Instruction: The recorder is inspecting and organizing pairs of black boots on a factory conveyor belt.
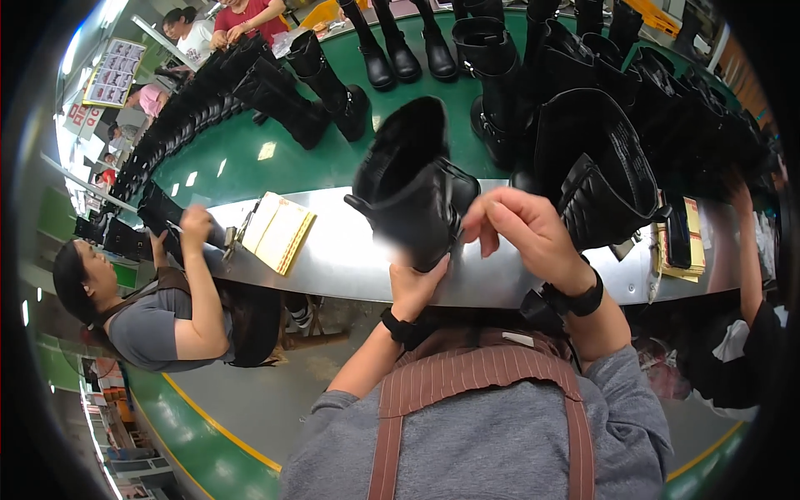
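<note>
A black leather boot (408, 200) is tilted on the metal edge in front of me, its wide shaft opening facing up and a strap on its right side. My left hand (419, 287) grips the boot low on its near side, the thumb pressed against the leather; part of the fingers is hidden behind it. Close to the strap side, my right hand (529, 229) is closed, its thumb and fingers curled together. What those fingers pinch, if anything, is too small to make out. Another black boot (596, 158) stands open-topped just beyond my right hand.
A green conveyor (275, 162) with a metal rim (333, 250) carries many black boots. Yellow cards (279, 233) lie on the rim at left; a dark phone-like object (679, 237) rests on another stack at right. Co-workers sit at the left (167, 329) and right (725, 350).
</note>
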